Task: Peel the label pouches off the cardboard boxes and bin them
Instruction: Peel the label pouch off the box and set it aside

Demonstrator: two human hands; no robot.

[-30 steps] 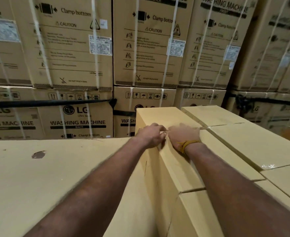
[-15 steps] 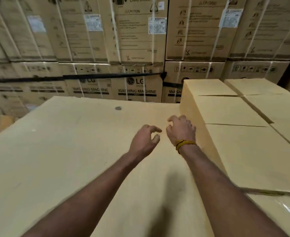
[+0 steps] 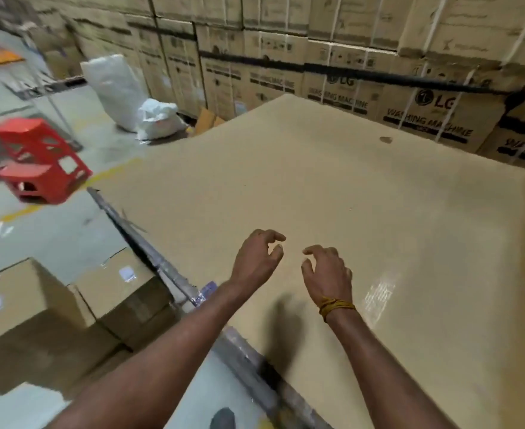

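Cardboard sheet point(image 3: 332, 196) lies bare beneath left hand point(image 3: 256, 261) and right hand point(image 3: 327, 272), both loosely curled and empty; nearest label pouches point(image 3: 127, 273) sit on low boxes point(image 3: 23, 305) left, so overreaching risks a fall.

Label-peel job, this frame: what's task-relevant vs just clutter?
Relevant:
left hand, empty
right hand, empty
small boxes with label pouches
big carton top

Clutter:
red stools
white sacks
washing machine cartons
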